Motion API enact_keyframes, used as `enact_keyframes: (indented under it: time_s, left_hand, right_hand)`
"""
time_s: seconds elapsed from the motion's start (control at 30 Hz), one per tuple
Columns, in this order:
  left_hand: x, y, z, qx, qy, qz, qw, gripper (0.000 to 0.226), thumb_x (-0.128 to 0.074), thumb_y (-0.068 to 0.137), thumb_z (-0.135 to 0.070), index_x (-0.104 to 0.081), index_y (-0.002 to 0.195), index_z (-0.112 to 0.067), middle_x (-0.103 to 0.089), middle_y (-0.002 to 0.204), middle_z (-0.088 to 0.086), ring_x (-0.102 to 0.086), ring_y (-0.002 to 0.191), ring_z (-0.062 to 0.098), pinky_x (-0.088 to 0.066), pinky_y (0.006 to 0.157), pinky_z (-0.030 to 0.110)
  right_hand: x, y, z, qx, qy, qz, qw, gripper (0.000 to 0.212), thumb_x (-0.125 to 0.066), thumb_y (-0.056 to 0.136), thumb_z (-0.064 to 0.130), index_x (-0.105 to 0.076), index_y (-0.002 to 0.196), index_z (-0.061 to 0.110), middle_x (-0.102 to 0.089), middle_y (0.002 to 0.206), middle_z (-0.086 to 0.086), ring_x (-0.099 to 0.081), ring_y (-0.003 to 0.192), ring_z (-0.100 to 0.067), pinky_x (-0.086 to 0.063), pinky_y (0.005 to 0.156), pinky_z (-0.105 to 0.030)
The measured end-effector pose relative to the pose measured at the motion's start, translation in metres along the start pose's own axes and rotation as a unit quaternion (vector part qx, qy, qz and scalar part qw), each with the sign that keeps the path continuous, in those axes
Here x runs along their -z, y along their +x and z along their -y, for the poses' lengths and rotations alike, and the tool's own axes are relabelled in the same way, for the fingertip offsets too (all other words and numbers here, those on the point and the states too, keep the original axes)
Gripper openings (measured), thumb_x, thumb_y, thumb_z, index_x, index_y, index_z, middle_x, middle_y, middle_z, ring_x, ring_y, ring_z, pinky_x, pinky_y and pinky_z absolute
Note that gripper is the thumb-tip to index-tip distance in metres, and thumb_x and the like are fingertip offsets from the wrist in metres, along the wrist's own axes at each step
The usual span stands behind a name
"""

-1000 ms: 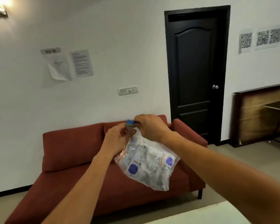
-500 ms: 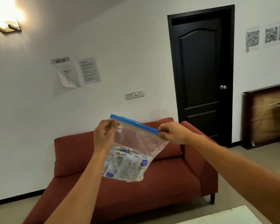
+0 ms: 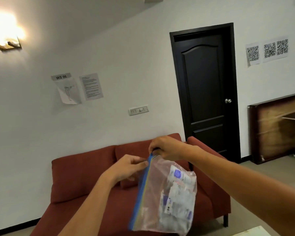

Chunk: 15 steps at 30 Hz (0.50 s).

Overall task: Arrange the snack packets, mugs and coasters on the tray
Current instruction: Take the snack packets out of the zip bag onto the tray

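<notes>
Zip bag [image 3: 162, 198] has swung from level to hanging on end, blue seal strip at left. Right hand [image 3: 167, 148] pinches its top corner; left hand [image 3: 126, 167] pinches the seal just below. Snack packets [image 3: 179, 198] inside.

Clear zip bag [image 3: 160, 193] of white snack packets [image 3: 179, 196] hangs sideways.

The zip bag [image 3: 162, 198], stretched level between both hands half a second ago, now hangs on end, its blue seal running steeply down. The right hand [image 3: 167, 148] pinches the top corner, closer in than before; the left hand [image 3: 126, 167] has shifted to the seal just below. The packets [image 3: 177, 198] have slid against the bag's right side.
</notes>
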State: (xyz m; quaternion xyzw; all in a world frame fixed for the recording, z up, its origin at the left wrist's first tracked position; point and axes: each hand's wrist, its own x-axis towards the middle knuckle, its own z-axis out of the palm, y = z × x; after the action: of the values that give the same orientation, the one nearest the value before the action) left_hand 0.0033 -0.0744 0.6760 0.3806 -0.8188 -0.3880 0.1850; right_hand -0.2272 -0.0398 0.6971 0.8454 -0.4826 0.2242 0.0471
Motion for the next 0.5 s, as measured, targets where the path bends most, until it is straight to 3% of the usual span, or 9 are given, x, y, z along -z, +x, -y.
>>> enact_keyframes:
  time_s: [0.07, 0.17, 0.23, 0.3, 0.4, 0.47, 0.5]
  left_hand:
    - [-0.020, 0.006, -0.006, -0.023, 0.022, -0.027, 0.999, 0.021, -0.064, 0.098, -0.038, -0.078, 0.096, -0.022, -0.061, 0.059, -0.016, -0.055, 0.054, 0.001, -0.046, 0.050, 0.018]
    - [-0.036, 0.015, -0.006, -0.028, 0.035, -0.088, 0.995, 0.031, -0.061, 0.098, -0.027, -0.069, 0.069, -0.017, -0.056, 0.052, -0.009, -0.055, 0.044, 0.007, -0.050, 0.046, 0.025]
    - [-0.044, 0.021, -0.004, -0.025, 0.022, -0.130, 0.991, 0.033, -0.058, 0.097, -0.024, -0.064, 0.069, -0.007, -0.060, 0.057, 0.001, -0.061, 0.051, 0.015, -0.056, 0.051, 0.036]
    - [-0.053, 0.028, -0.003, -0.016, 0.014, -0.183, 0.983, 0.035, -0.058, 0.095, -0.026, -0.062, 0.069, -0.003, -0.059, 0.058, 0.004, -0.056, 0.053, 0.018, -0.048, 0.054, 0.039]
    - [-0.066, 0.038, 0.000, 0.014, 0.008, -0.258, 0.966, 0.043, -0.060, 0.093, -0.028, -0.052, 0.053, -0.015, -0.053, 0.049, -0.005, -0.050, 0.046, 0.013, -0.039, 0.054, 0.033]
    - [-0.070, 0.042, 0.001, 0.031, -0.002, -0.276, 0.961, 0.041, -0.059, 0.093, -0.031, -0.059, 0.054, -0.016, -0.063, 0.051, -0.005, -0.063, 0.049, 0.014, -0.047, 0.051, 0.032]
    - [-0.071, 0.045, 0.000, 0.038, 0.002, -0.275, 0.961, 0.038, -0.058, 0.092, -0.030, -0.063, 0.059, -0.014, -0.068, 0.057, -0.001, -0.070, 0.058, 0.020, -0.053, 0.055, 0.036]
  right_hand:
    - [-0.002, 0.002, 0.004, 0.007, -0.012, 0.004, 1.000, 0.013, -0.061, 0.095, 0.013, -0.074, 0.099, 0.017, -0.068, 0.099, 0.004, -0.060, 0.090, -0.013, -0.050, 0.083, -0.028]
    - [-0.002, -0.003, -0.002, -0.010, -0.011, -0.008, 1.000, 0.013, -0.063, 0.094, 0.015, -0.075, 0.098, 0.019, -0.068, 0.097, 0.006, -0.058, 0.090, -0.009, -0.049, 0.084, -0.028]
    - [-0.009, -0.009, -0.005, -0.045, -0.003, -0.055, 0.997, 0.012, -0.067, 0.092, 0.023, -0.076, 0.099, 0.023, -0.067, 0.098, 0.008, -0.057, 0.092, -0.009, -0.049, 0.086, -0.030]
    - [-0.025, -0.014, -0.006, -0.105, 0.006, -0.134, 0.985, 0.021, -0.070, 0.088, 0.031, -0.073, 0.108, 0.025, -0.063, 0.109, 0.005, -0.057, 0.102, -0.013, -0.049, 0.093, -0.033]
    - [-0.052, -0.019, 0.002, -0.274, 0.123, -0.194, 0.934, 0.052, -0.067, 0.079, 0.052, -0.064, 0.122, 0.023, -0.059, 0.119, 0.003, -0.058, 0.109, -0.015, -0.049, 0.095, -0.030]
    - [-0.064, -0.017, 0.008, -0.369, 0.253, -0.159, 0.880, 0.061, -0.061, 0.071, 0.070, -0.069, 0.109, 0.023, -0.066, 0.107, 0.005, -0.064, 0.098, -0.014, -0.051, 0.080, -0.029]
    - [-0.069, -0.016, 0.009, -0.385, 0.316, -0.137, 0.856, 0.056, -0.063, 0.072, 0.070, -0.072, 0.100, 0.022, -0.071, 0.099, 0.003, -0.068, 0.092, -0.015, -0.054, 0.072, -0.030]
